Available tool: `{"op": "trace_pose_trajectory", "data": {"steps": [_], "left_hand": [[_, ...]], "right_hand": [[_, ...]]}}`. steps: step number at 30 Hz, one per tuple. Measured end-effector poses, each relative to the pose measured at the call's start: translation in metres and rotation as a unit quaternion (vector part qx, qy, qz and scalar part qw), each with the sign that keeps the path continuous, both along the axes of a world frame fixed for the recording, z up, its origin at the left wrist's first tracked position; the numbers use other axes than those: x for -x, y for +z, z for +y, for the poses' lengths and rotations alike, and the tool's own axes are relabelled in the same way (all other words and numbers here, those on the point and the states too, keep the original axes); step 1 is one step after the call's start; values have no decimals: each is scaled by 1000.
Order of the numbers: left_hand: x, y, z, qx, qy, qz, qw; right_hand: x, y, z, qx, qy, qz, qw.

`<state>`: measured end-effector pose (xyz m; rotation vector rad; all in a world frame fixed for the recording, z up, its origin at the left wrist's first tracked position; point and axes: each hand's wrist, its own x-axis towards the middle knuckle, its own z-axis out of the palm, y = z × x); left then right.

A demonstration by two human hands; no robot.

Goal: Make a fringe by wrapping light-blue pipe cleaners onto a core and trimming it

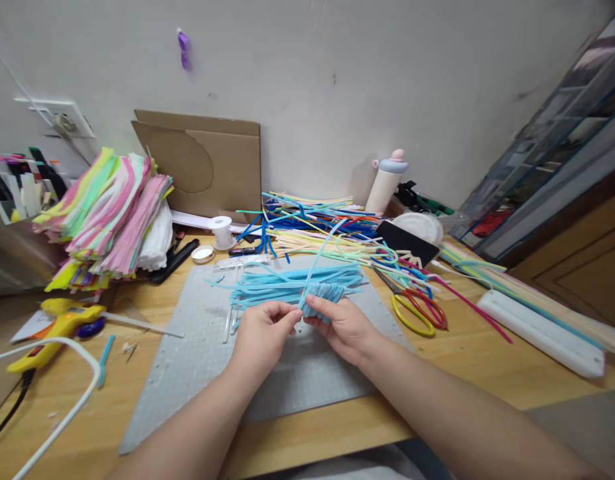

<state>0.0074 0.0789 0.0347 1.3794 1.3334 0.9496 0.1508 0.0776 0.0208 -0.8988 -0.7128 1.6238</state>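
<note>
My right hand [337,327] is closed around a light blue wound bundle of fuzzy stems [323,293], its thumb lying across the front. One light blue strand [320,257] rises from the bundle and bends to the upper right. Fingers pinched at the bundle's left edge, my left hand [267,330] grips a light blue end too small to make out clearly. Behind both hands a pile of light blue stems [267,285] lies on the grey cutting mat [187,360].
Yellow-handled scissors [412,313] lie right of the mat. A yellow glue gun [62,327] with a white cable rests at left. Colored stems [312,220], a white bottle [386,183], a spool [221,233] and cardboard [227,160] stand behind. A white bar [542,333] is at right.
</note>
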Motion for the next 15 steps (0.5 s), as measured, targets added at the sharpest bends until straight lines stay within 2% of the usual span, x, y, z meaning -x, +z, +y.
{"op": "trace_pose_trajectory", "data": {"steps": [4,8,11,15], "left_hand": [[1,-2,1,1,-14,2,1000],[2,1,5,-37,-37,-71,996],[5,7,5,-48,-51,-130,989],[9,12,3,-77,-131,-127,980]], "right_hand": [[-1,2,0,-7,4,6,1000],[-8,4,2,-18,42,39,998],[-14,1,3,23,151,97,984],[-15,-9,1,45,361,172,916]]}}
